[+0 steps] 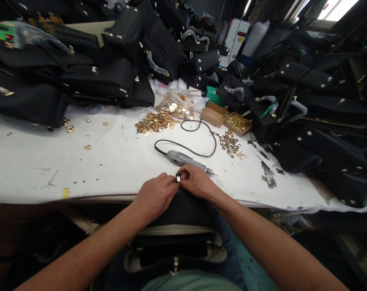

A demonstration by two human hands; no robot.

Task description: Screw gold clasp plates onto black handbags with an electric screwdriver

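Observation:
A black handbag (186, 212) lies across my lap, its mouth with a pale edge towards me and its far end at the table edge. At that far end my left hand (157, 195) and my right hand (195, 180) meet, fingers pinched around a small rectangular metal plate (178, 178). The left fingers press the bag beside the plate; the right thumb and fingertips touch its other side. Just beyond my right hand a grey electric screwdriver (186, 160) rests on the table, bit pointing right.
Black cable (215, 141) loops behind the screwdriver. Gold metal fittings (155, 123) form a pile, near a cardboard box of small gold parts (238, 122) and dark rectangular frames (228, 143). Black handbags (95, 83) are heaped along the back, left and right of the white table (50, 161).

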